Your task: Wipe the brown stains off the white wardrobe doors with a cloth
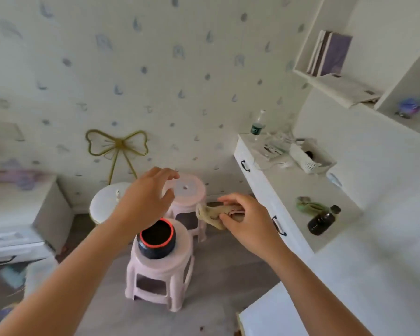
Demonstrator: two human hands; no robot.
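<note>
My right hand [246, 218] grips a crumpled beige cloth [212, 214], which sticks out to the left of my fingers above the floor. My left hand [147, 198] hovers open with loosely bent fingers above a black bowl with a red rim [157, 238]. That bowl holds dark liquid and stands on the nearer pink stool [160, 265]. A white panel [277, 314], perhaps a wardrobe door, shows at the bottom right; no brown stains are visible on it.
A second pink stool [188, 190] and a round white stool [107, 200] stand behind. The white desk [286, 185] on the right carries a dark bottle [321, 221], a green item and a white basket. A white drawer unit [17, 214] stands left.
</note>
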